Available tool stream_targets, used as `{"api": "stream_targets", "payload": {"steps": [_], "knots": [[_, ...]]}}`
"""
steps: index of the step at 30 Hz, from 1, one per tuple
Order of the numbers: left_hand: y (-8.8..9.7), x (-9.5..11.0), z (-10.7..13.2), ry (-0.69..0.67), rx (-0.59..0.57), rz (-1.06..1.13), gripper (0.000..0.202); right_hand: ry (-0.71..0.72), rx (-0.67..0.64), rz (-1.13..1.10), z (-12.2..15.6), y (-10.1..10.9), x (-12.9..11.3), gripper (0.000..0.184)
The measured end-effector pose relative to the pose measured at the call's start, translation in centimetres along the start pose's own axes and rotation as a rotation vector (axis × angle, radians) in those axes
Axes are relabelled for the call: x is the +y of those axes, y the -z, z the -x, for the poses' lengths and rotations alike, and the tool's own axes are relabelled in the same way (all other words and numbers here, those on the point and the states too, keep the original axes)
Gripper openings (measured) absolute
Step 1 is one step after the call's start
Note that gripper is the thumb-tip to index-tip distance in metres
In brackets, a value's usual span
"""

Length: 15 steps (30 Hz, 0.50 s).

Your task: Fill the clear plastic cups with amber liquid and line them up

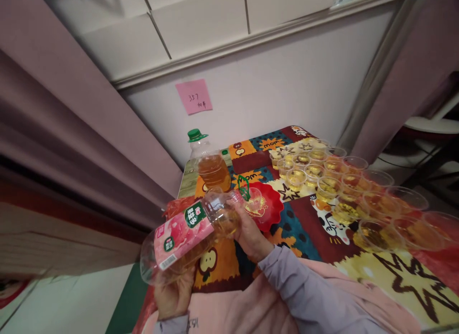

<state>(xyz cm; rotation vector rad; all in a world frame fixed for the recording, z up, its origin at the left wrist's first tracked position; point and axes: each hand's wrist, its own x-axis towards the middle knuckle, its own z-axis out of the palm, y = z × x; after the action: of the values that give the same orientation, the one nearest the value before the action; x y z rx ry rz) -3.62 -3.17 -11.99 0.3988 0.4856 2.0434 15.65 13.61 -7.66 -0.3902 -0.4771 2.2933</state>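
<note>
A large clear juice bottle (pixel 184 236) with a pink label lies tilted across the front of the table, its neck pointing right and slightly up. Amber liquid shows inside it. My left hand (pixel 175 295) supports the bottle from below near its base. Around the neck, my right hand (pixel 251 233) is closed; its fingers partly hide the pinkish mouth end. Just beyond that hand sits a red scalloped plate (pixel 270 207) with a clear plastic cup (pixel 256 202) on it. A green loop (pixel 244 188) stands at the plate's left edge.
A second bottle (pixel 214 171) with a green handle top holds amber juice at the back left. Rows of clear cups (pixel 330 188) with yellow liquid cover the table's right side. The patterned tablecloth (pixel 301 224) meets a white wall (pixel 265 90) bearing a pink note (pixel 194 96).
</note>
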Motion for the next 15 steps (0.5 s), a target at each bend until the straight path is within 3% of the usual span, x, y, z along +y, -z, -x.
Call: {"api": "stream_targets", "payload": {"steps": [8, 15], "knots": [[0.9, 0.1, 0.0, 0.03, -0.136, 0.065, 0.073, -0.017, 0.027, -0.01, -0.1, 0.3, 0.3, 0.054], [-0.6, -0.3, 0.0, -0.017, -0.034, 0.018, 0.067, -0.045, 0.031, -0.015, 0.1, 0.0, 0.1, 0.051]]}}
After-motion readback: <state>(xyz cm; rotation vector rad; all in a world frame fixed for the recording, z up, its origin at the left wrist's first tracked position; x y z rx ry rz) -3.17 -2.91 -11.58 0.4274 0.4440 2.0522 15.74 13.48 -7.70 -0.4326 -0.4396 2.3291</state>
